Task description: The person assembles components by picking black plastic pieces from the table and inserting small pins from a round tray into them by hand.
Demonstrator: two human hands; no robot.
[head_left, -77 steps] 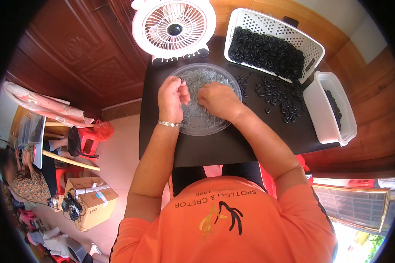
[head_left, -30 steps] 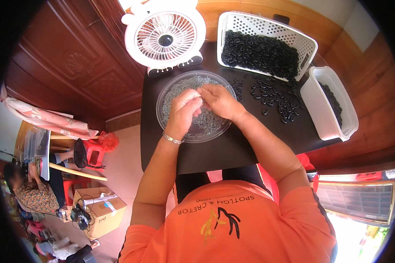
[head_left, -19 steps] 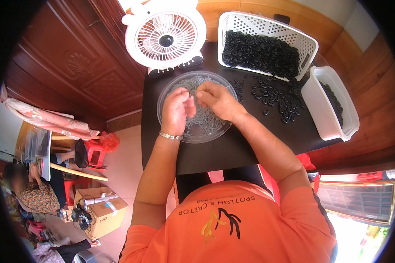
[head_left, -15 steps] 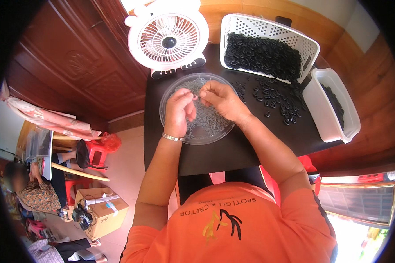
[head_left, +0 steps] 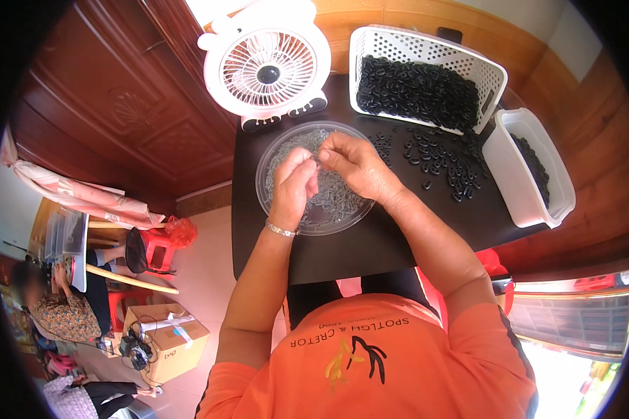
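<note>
My left hand (head_left: 295,183) and my right hand (head_left: 358,167) meet above a round clear plastic tray (head_left: 267,202) filled with small slim grey pieces (head_left: 339,199). Both hands are closed, thumbs and fingertips pinched together and nearly touching. Whatever lies between the fingertips is too small and too covered to name. To the right of my right hand, many small glossy black oval pieces (head_left: 433,155) are scattered on the dark table (head_left: 328,255).
A white perforated basket (head_left: 493,94) full of black pieces stands at the back, with a white tub (head_left: 514,185) holding more at the right. A white animal-shaped fan (head_left: 268,70) stands at the back left. Beyond the table's left side are a cardboard box (head_left: 178,346) and seated people.
My left hand has shifted slightly right and its fingers have curled in closer to my right fingertips. A small dark piece seen at the left fingertips earlier is now covered.
</note>
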